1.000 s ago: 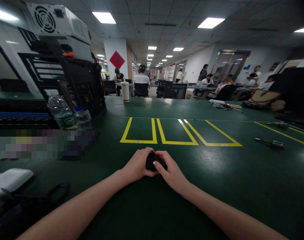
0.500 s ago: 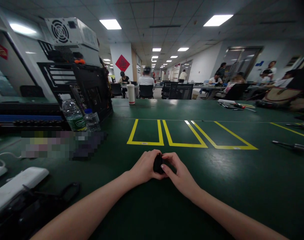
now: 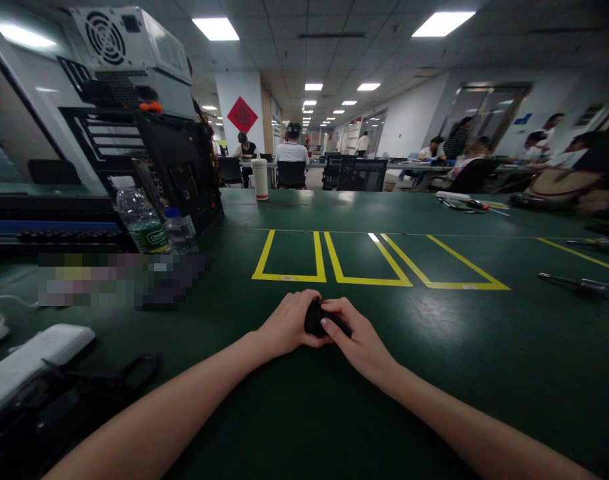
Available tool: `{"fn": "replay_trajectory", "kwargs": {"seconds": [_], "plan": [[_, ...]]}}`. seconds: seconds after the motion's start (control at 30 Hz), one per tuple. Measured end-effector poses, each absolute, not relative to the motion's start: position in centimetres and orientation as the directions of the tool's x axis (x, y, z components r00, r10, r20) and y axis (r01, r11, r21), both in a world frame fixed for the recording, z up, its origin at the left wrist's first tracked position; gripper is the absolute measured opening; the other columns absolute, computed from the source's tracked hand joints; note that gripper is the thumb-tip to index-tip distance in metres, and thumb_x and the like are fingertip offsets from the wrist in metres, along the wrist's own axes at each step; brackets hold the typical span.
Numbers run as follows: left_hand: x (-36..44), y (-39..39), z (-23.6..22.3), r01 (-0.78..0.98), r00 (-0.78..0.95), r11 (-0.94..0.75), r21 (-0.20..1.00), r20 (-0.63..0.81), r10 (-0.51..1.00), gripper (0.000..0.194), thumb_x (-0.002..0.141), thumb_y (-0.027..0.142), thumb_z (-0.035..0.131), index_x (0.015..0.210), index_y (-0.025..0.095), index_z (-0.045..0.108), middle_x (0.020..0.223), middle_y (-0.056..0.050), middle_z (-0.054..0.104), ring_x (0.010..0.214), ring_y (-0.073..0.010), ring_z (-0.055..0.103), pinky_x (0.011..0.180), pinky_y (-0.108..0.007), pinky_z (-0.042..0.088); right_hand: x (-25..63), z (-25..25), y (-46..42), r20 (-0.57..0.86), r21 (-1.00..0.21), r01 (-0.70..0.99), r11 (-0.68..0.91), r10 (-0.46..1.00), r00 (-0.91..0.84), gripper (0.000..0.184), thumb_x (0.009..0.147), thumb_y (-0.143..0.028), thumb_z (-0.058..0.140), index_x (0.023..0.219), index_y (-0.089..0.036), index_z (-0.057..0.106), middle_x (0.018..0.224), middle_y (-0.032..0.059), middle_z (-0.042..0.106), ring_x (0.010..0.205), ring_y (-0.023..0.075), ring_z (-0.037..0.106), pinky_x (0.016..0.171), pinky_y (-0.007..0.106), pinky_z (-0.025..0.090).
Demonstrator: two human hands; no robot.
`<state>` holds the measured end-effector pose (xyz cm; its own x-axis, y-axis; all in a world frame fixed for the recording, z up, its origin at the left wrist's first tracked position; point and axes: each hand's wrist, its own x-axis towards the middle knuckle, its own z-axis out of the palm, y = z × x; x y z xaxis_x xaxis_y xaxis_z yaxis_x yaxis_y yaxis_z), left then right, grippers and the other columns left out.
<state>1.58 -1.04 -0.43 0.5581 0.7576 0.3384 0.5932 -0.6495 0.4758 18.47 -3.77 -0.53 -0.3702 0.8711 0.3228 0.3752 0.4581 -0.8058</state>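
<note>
My left hand [image 3: 287,325] and my right hand [image 3: 357,340] meet on the dark green table [image 3: 484,347], both closed around a small black object [image 3: 315,319]. Fingers cover most of the object, so its shape is unclear. Both forearms rest low over the table, coming in from the bottom edge. Just beyond the hands, yellow tape outlines [image 3: 374,263] mark three boxes on the surface.
An open computer case [image 3: 149,140] stands at the back left with two water bottles [image 3: 144,223] before it. White devices and black cables [image 3: 44,373] lie at the near left. Screwdrivers [image 3: 577,283] lie at the right. A white cup [image 3: 259,179] stands far back. People sit at distant desks.
The view swung right and then settled back a little. My hands stay together on the black object, with only slight shifts of the fingers.
</note>
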Motion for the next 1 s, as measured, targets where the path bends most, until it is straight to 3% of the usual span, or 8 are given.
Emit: {"fn": "replay_trajectory", "kwargs": {"seconds": [0.1,0.37,0.57,0.73,1.0], "plan": [[1.7,-0.9,-0.7,0.6,0.549,-0.651,0.465,0.353,0.758,0.057,0.061,0.037,0.069,0.105,0.017,0.039,0.096,-0.006,0.053,0.082,-0.0211,0.051,0.071,-0.033,0.041,18.4,-0.8,-3.5,0.357,-0.805,0.354,0.476,0.865,-0.352,0.013,0.081,-0.018,0.045,0.093,-0.021,0.05,0.102,0.0033,0.05,0.098,0.0181,0.05,0.086,0.037,0.042],[1.5,-1.3,0.3,0.596,0.573,-0.631,0.496,0.287,0.768,0.055,0.064,0.039,0.067,0.107,0.017,0.039,0.098,-0.006,0.052,0.084,-0.0216,0.051,0.073,-0.034,0.042,18.3,-0.6,-3.4,0.176,-0.895,0.326,0.305,0.912,-0.37,0.024,0.082,-0.024,0.045,0.106,-0.021,0.044,0.104,0.004,0.053,0.099,0.0176,0.052,0.087,0.038,0.042],[1.4,-1.3,0.2,0.6,0.572,-0.618,0.509,0.268,0.776,0.055,0.065,0.036,0.067,0.109,0.018,0.039,0.101,-0.007,0.051,0.087,-0.0219,0.052,0.074,-0.034,0.042,18.4,-0.6,-3.7,0.253,-0.858,0.328,0.395,0.881,-0.399,0.017,0.083,-0.023,0.044,0.1,-0.023,0.047,0.098,0.0019,0.053,0.091,0.0171,0.053,0.081,0.036,0.046],[1.5,-1.1,-0.3,0.603,0.544,-0.622,0.5,0.313,0.779,0.059,0.061,0.039,0.07,0.107,0.019,0.039,0.099,-0.005,0.052,0.086,-0.0221,0.052,0.074,-0.034,0.042,18.5,-1.1,-3.4,0.337,-0.822,0.349,0.45,0.878,-0.34,0.013,0.082,-0.02,0.045,0.093,-0.022,0.05,0.1,0.0027,0.051,0.096,0.018,0.051,0.085,0.038,0.043],[1.5,-1.1,-0.2,0.603,0.539,-0.609,0.515,0.3,0.787,0.056,0.063,0.038,0.068,0.107,0.018,0.039,0.098,-0.006,0.052,0.086,-0.0222,0.052,0.073,-0.034,0.042,18.2,-0.5,-3.6,0.202,-0.874,0.35,0.338,0.906,-0.372,0.023,0.083,-0.025,0.043,0.107,-0.022,0.044,0.102,0.0041,0.053,0.096,0.0184,0.053,0.084,0.038,0.044]]}}
